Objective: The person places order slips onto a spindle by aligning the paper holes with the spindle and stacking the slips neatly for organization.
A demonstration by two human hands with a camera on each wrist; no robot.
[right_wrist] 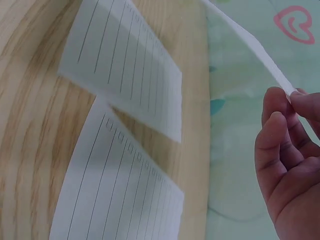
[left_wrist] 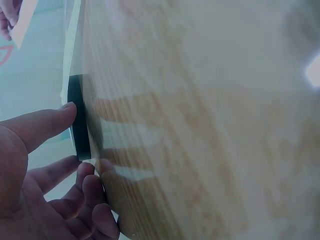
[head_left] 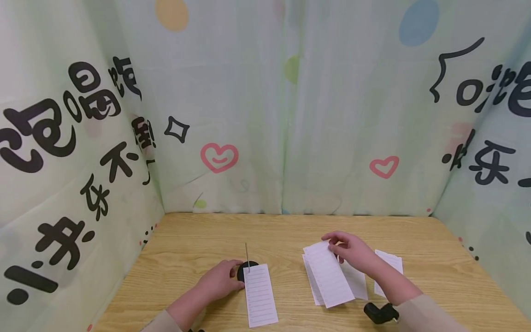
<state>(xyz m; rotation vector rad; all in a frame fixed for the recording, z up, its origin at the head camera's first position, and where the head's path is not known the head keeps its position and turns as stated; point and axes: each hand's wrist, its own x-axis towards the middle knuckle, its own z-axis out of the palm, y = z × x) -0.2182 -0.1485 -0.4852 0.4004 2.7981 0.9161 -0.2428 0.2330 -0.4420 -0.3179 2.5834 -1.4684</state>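
Note:
At the left of the table, my left hand [head_left: 220, 279] grips the edge of a round black base [head_left: 240, 273] with a thin upright metal spike [head_left: 246, 252], a bill spike. In the left wrist view, the thumb presses one side of the black base [left_wrist: 79, 120] and the fingers curl at the other. A lined white paper slip [head_left: 261, 297] covers part of the base, its top corner at the foot of the spike. My right hand [head_left: 352, 251] pinches the top corner of another lined slip [head_left: 329, 276], lifted and tilted. Lined slips [right_wrist: 125, 65] lie below that hand.
More white slips [head_left: 356, 281] lie under and behind the held one, and another group [head_left: 390, 267] is to the right of the right forearm. A black curved object [head_left: 379, 313] is by the right sleeve. Printed curtains [head_left: 286, 138] enclose the wooden table [head_left: 207, 235] at the back and sides.

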